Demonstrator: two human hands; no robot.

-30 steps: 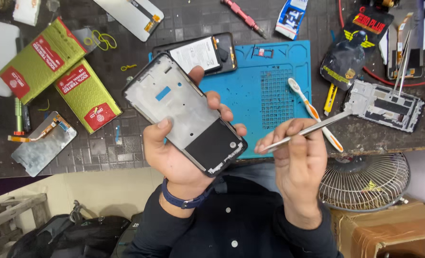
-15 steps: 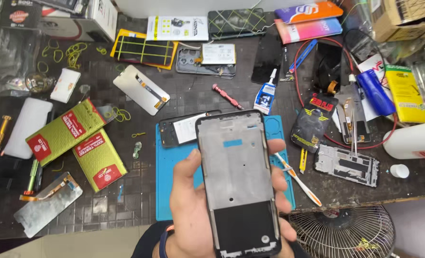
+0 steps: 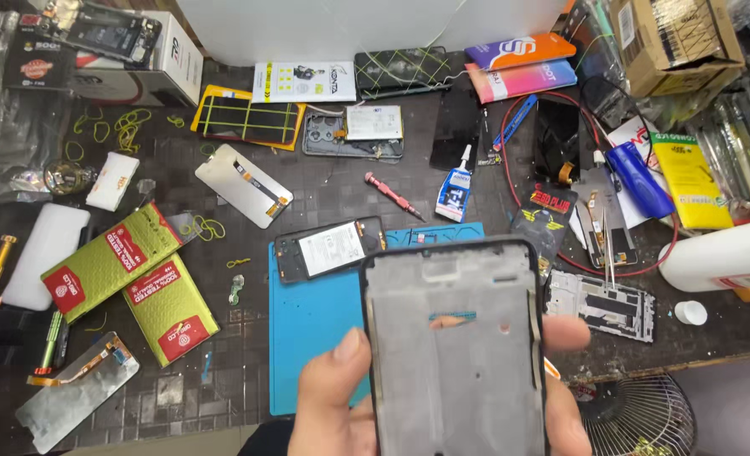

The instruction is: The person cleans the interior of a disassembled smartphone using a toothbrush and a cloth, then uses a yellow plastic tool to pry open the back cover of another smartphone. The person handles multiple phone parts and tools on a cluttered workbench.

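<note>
Head view, grey phone frame (image 3: pixel 452 355) upright, black-edged, left hand (image 3: pixel 333 405) grip clasping it, right hand unseen.

Dark tiled workbench (image 3: pixel 349 198) against a white wall (image 3: pixel 349 29).

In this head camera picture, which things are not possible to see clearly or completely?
- Phone frame, head view: its lower end is cut off by the bottom edge.
- Left hand: only the thumb and some fingertips show; the frame hides the rest.
- Right hand: not visible, so what it holds is unknown.
- Blue mat: its right part is hidden behind the frame.
- Small fan: cut off by the bottom edge.
</note>
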